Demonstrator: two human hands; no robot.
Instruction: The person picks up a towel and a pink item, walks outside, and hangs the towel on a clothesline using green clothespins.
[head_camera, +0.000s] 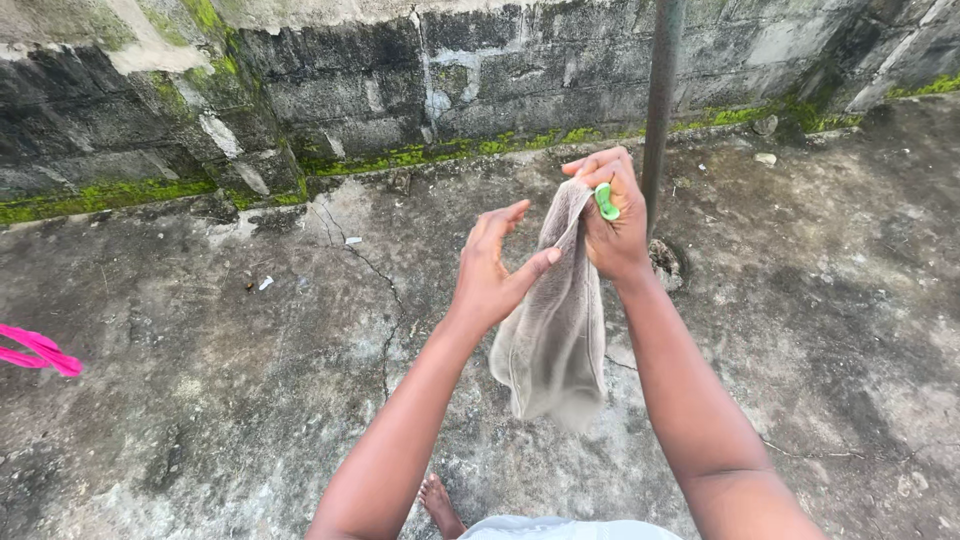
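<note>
1. At the far left edge, a pink plastic hanger or peg-like object (38, 350) juts into view above the stained concrete floor (200, 400); it lies well apart from both hands.
2. Behind it runs a dark block wall (350, 90) with green moss (100, 195) along its base, and a crack (385, 300) wanders across the floor toward the person.
3. The left hand (490, 275) is raised in front of the cloth, its fingers loosely spread and slightly curled, the thumb tip touching or just beside the fabric's left edge; it grips nothing firmly.
4. The grey cloth (555, 340) hangs in the air between the 2 hands, bunched at the top and drooping in soft folds well above the floor. It looks light, limp and thin, not slippery, so it would likely sag wherever it is unsupported; the top hem or a corner seems the sensible place to take hold.
5. The right hand (610, 215) pinches the cloth's upper edge, fingers pressed together around the fabric, with a green clothes peg (607, 202) tucked against the fingers.
6. Just right of that hand stands a thin metal pole (660, 100), set into the floor.
7. A bare foot (440, 505) shows at the bottom.
</note>
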